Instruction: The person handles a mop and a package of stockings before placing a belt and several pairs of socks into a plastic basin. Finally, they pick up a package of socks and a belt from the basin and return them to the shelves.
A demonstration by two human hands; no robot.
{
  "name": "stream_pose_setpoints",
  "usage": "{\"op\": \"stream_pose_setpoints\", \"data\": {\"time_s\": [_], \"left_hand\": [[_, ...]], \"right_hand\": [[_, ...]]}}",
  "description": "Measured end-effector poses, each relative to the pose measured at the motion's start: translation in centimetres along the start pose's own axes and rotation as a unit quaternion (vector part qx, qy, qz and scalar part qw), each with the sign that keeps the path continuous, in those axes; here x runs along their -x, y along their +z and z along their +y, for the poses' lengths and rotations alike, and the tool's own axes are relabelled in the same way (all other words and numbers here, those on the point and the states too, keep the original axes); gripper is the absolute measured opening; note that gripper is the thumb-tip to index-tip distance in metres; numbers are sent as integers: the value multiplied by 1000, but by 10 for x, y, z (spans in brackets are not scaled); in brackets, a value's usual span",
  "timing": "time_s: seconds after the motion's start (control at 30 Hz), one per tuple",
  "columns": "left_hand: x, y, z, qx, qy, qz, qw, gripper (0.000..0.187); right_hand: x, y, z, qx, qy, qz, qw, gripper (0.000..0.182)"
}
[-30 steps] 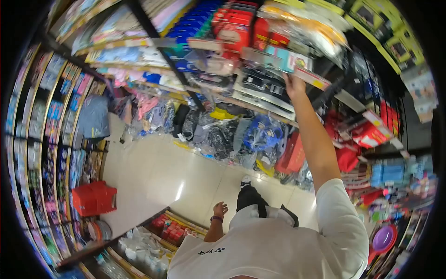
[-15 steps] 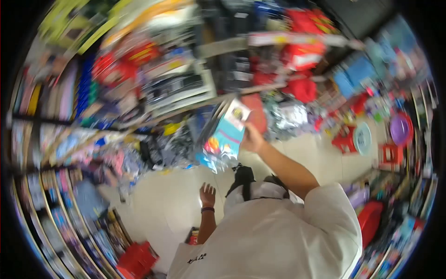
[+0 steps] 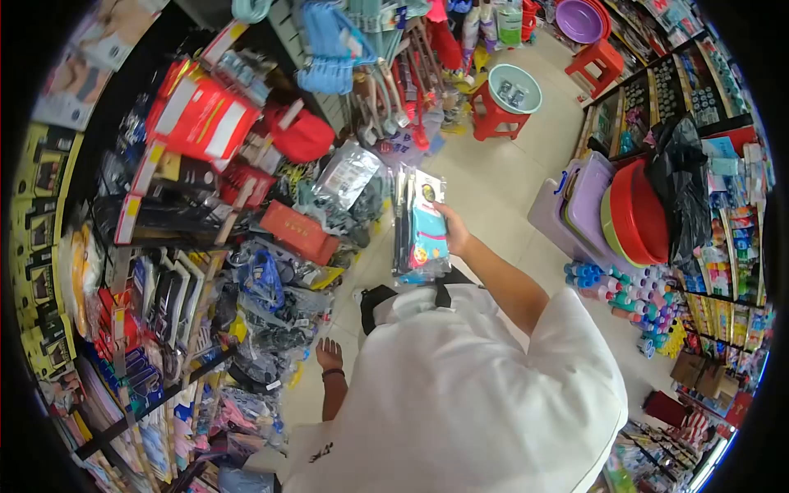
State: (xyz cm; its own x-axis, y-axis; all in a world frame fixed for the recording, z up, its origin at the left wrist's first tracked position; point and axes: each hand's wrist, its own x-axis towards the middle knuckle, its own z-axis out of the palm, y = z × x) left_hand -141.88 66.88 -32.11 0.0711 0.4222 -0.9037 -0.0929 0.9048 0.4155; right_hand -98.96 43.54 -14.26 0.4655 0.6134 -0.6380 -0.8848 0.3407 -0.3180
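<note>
My right hand (image 3: 454,230) is stretched out in front of my body, closed on the edge of a bundle of plastic-wrapped packs (image 3: 429,226). The front pack is teal with a white card and a colourful print low down; darker packs lie behind it. Their exact contents are hidden by the wrapping. Lower and to the left, my left hand (image 3: 329,355) hangs by my side over the floor, fingers apart and holding nothing. Bagged goods (image 3: 279,345) are heaped on the floor just left of it.
Racks line the left, with red packages (image 3: 205,119) and a red box (image 3: 299,232) beside the aisle. Ahead, a pale green basin (image 3: 514,89) sits on a red stool (image 3: 497,123). Purple tubs (image 3: 567,197), a red basin (image 3: 639,212) and several bottles (image 3: 612,287) stand right.
My view has turned right along the aisle, bringing the stools, basins and bottles nearer the middle. The packs stay in my right hand, and my left hand still hangs low.
</note>
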Motion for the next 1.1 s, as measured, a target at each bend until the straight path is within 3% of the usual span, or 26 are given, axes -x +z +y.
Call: {"op": "stream_pose_setpoints", "data": {"time_s": [0.1,0.17,0.3,0.37,0.47,0.53,0.57,0.63,0.7,0.77,0.8,0.97,1.03,1.1], "left_hand": [[13,42,-31,-117,-32,4,993,43],[18,84,-44,-314,-42,-62,947,40],[15,183,-56,-403,-21,-92,911,37],[19,238,-60,-472,14,-151,868,33],[-6,303,-66,-517,16,-225,826,28],[-11,344,-80,-582,75,-269,764,21],[-10,362,-86,-588,69,-271,759,21],[-4,403,-95,-651,69,-286,700,21],[-14,439,-108,-647,44,-310,695,22],[-29,476,-120,-683,22,-329,652,22],[-35,497,-130,-676,75,-378,627,23],[-47,609,-155,-664,101,-393,628,21],[-24,657,-160,-584,45,-422,692,21],[4,705,-164,-597,66,-435,671,20]], "right_hand": [[16,-53,-49,-42,-3,-7,999,38],[28,-87,-68,-63,-40,2,997,39],[58,-150,-86,-124,-127,-1,984,44],[69,-177,-87,-167,-197,33,965,44],[92,-191,-90,-225,-242,46,943,47],[106,-194,-94,-266,-308,72,911,53],[110,-199,-95,-271,-311,79,907,53],[112,-209,-102,-322,-338,97,879,57],[107,-219,-113,-334,-362,114,863,57],[94,-229,-133,-347,-390,116,845,57],[87,-228,-148,-342,-397,129,842,53],[24,-239,-236,-305,-392,122,859,45],[1,-230,-268,-311,-355,170,865,41],[-20,-220,-298,-319,-354,165,863,38]]}}
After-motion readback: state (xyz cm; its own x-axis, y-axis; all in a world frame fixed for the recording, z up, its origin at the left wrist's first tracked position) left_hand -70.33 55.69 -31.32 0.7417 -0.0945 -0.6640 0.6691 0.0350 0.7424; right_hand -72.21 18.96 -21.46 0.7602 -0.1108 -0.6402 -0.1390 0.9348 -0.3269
